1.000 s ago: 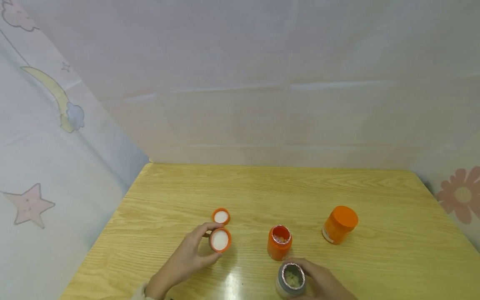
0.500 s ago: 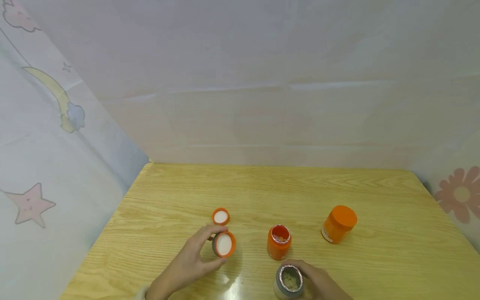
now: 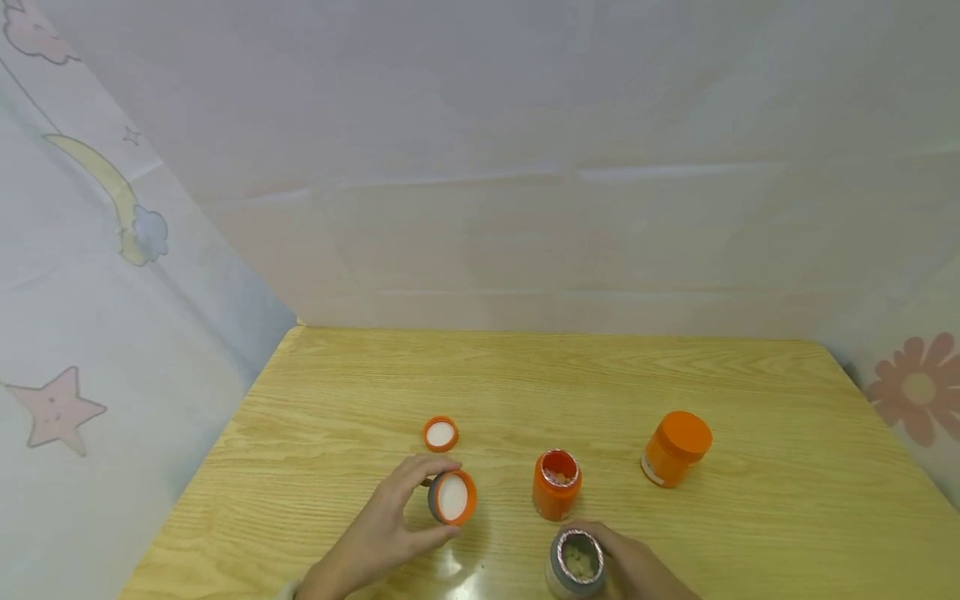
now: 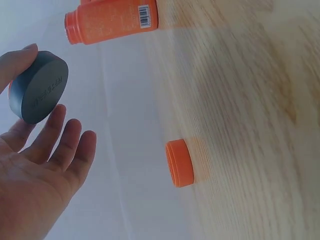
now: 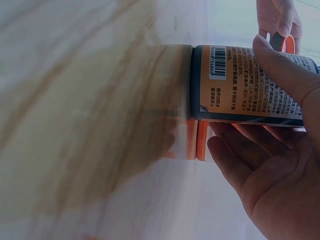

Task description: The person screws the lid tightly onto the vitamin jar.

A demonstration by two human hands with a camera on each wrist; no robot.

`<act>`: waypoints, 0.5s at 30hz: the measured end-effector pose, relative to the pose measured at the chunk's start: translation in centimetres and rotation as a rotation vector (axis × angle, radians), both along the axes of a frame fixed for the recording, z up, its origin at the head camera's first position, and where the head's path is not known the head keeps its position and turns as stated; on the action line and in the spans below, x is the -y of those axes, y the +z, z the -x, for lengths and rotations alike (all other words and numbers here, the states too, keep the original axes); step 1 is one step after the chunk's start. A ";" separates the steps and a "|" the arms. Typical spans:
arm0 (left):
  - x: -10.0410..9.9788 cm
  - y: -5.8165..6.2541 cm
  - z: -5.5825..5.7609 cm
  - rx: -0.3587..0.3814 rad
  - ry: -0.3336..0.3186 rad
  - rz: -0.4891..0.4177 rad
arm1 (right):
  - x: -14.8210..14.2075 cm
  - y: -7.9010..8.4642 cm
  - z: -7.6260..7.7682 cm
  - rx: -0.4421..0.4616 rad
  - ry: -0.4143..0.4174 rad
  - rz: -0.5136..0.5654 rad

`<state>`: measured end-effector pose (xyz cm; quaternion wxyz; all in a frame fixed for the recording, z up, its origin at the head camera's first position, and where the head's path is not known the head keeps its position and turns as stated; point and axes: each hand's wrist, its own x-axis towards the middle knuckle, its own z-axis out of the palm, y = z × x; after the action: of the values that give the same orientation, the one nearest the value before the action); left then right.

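My left hand (image 3: 378, 525) pinches a dark grey lid (image 3: 453, 497) between thumb and fingers. Its orange rim and white liner face the head camera; raised lettering marks the outer face (image 4: 42, 90) in the left wrist view. On the right, my right hand (image 3: 637, 565) grips an uncapped grey jar (image 3: 559, 578) with pale tablets inside. That jar stands upright on the table, its printed label (image 5: 240, 85) showing in the right wrist view. Just beyond it is an uncapped orange jar (image 3: 553, 503), also with tablets in it.
An orange lid (image 3: 440, 434) lies liner up on the wooden table (image 3: 337, 375), beyond my left hand. Farther right stands a capped orange jar (image 3: 669, 457). A pale printed backdrop (image 3: 450, 233) rises behind the table's far edge.
My left hand has moved slightly right and nearer to me, with the grey lid tilted more to the right. My right hand and the grey jar sit almost as before.
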<state>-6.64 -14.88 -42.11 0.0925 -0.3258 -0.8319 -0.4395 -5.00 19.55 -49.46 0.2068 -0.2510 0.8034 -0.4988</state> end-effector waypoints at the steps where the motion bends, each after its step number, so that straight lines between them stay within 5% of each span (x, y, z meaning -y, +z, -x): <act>1: 0.0 0.0 0.0 0.004 -0.006 -0.004 | 0.0 -0.2 0.0 -0.009 -0.002 -0.001; 9: -0.3 -0.2 -0.2 0.031 -0.044 -0.007 | 0.3 0.9 -0.4 -0.089 0.010 0.006; 15: -0.5 0.0 -0.3 0.028 -0.042 -0.017 | 0.3 1.3 -0.3 -0.036 0.000 -0.028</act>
<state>-6.31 -14.38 -42.11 0.0743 -0.3361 -0.8225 -0.4528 -4.68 19.25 -48.21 0.1956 -0.2572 0.8138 -0.4830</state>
